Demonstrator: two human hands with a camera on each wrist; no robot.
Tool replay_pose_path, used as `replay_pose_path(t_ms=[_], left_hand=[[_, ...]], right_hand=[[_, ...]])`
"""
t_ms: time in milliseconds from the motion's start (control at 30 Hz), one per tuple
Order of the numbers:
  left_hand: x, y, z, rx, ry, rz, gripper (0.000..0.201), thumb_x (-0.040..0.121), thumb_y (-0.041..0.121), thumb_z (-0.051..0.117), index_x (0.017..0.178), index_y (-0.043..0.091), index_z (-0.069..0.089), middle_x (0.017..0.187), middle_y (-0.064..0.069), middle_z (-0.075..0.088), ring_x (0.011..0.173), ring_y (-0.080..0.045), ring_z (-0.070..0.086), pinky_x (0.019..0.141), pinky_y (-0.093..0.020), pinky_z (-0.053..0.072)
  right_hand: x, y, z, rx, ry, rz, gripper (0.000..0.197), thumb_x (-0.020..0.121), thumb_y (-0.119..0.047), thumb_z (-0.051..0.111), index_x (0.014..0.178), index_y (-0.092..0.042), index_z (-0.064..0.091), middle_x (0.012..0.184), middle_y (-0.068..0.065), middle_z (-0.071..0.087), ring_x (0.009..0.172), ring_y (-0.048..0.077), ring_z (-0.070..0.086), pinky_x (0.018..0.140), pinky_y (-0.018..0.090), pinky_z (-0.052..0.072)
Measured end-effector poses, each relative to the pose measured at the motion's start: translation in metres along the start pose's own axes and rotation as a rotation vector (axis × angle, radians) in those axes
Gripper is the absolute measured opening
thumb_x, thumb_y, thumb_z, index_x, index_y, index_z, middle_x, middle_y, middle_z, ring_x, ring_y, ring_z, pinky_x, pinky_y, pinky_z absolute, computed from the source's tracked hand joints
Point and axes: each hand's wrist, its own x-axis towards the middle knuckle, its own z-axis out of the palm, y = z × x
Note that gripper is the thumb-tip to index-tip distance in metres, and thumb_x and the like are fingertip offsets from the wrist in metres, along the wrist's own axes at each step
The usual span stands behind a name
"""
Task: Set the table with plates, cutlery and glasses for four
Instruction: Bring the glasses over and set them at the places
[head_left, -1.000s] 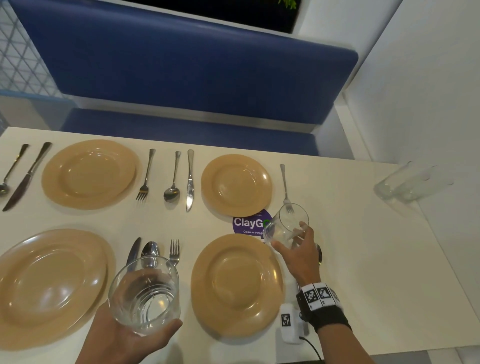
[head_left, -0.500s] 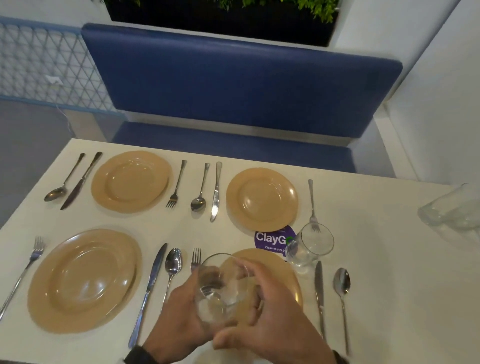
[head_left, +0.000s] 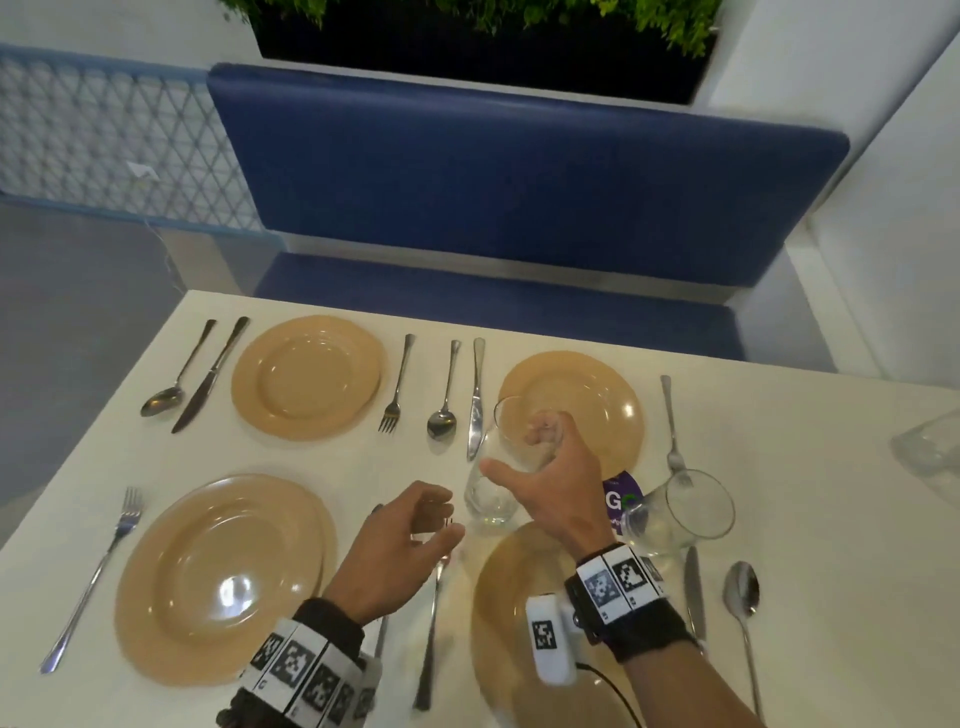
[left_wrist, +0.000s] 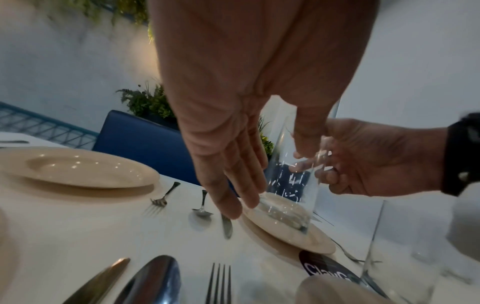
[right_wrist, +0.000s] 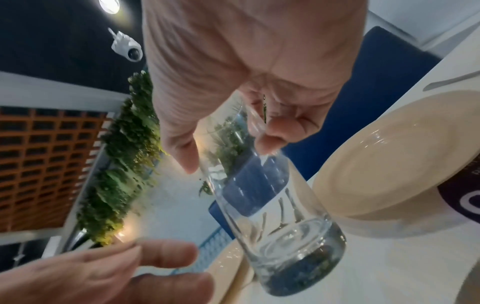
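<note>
My right hand (head_left: 514, 449) grips a clear glass (head_left: 493, 493) near its rim, tilted, with its base low over the white table (head_left: 831, 571) between the near right plate (head_left: 514, 623) and the far right plate (head_left: 587, 395). In the right wrist view the thumb and fingers of my right hand (right_wrist: 231, 152) pinch the glass (right_wrist: 275, 205). Just left of the glass, my left hand (head_left: 449, 517) hangs empty with loosely curled fingers. In the left wrist view the left hand (left_wrist: 270, 181) is off the glass (left_wrist: 288, 185). A second glass (head_left: 680, 514) stands right of the purple sticker (head_left: 621, 499).
Two more tan plates sit at far left (head_left: 306, 376) and near left (head_left: 223, 577), each place flanked by forks, knives and spoons. More glasses (head_left: 930, 447) lie at the right edge. A blue bench (head_left: 519, 171) runs behind the table; a white wall stands on the right.
My right hand left the second glass standing by the sticker, then took the other glass from my left hand and carried it forward. My left hand let go.
</note>
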Motion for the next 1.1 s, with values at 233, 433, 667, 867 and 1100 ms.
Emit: replay_pose_path(t_ms=[233,433,667,867,1100], left_hand=[[0.048,-0.012,-0.012,-0.133,-0.25,-0.04,0.053,0.098,0.014,0.055,0.143,0.038,0.039,0.145,0.008,0.052,0.122,-0.006,0.058,0.1,-0.024,0.046],[0.07,-0.002,-0.004,-0.222,-0.46,-0.037,0.076,0.09,-0.015,0.04,0.149,0.032,0.031,0.146,0.008,0.044,0.121,-0.005,0.058,0.086,-0.016,0.05],[0.078,-0.008,-0.005,-0.266,-0.471,-0.031,0.083,0.086,-0.023,0.038,0.151,0.027,0.032,0.143,0.006,0.043,0.111,0.007,0.063,0.084,-0.023,0.052],[0.08,-0.01,0.001,-0.326,-0.48,-0.01,0.083,0.086,-0.027,0.038,0.145,0.032,0.033,0.139,0.011,0.048,0.107,0.003,0.066,0.086,-0.016,0.054],[0.083,-0.014,0.004,-0.338,-0.476,-0.011,0.083,0.086,-0.026,0.038,0.147,0.031,0.034,0.137,0.012,0.052,0.11,-0.005,0.068,0.084,-0.016,0.055]], right_hand=[[0.009,0.018,0.033,-0.1,0.087,0.078,0.08,0.059,-0.049,0.087,0.126,-0.031,0.047,0.116,-0.016,0.06,0.104,0.007,0.059,0.09,0.028,0.052],[0.001,0.027,0.053,-0.052,0.119,0.128,0.083,0.058,-0.045,0.087,0.129,-0.037,0.045,0.118,-0.017,0.059,0.108,0.004,0.058,0.091,0.027,0.052],[-0.001,0.028,0.054,0.009,0.105,0.146,0.075,0.057,-0.026,0.092,0.115,-0.042,0.048,0.106,-0.023,0.061,0.1,-0.014,0.056,0.077,0.009,0.047],[0.0,0.051,0.062,0.009,0.05,0.246,0.061,0.062,-0.02,0.083,0.114,-0.034,0.055,0.103,-0.012,0.068,0.094,0.008,0.067,0.081,0.03,0.057],[0.001,0.055,0.065,0.074,0.062,0.278,0.064,0.06,-0.025,0.082,0.118,-0.036,0.056,0.106,-0.012,0.069,0.096,0.009,0.068,0.084,0.035,0.059]])
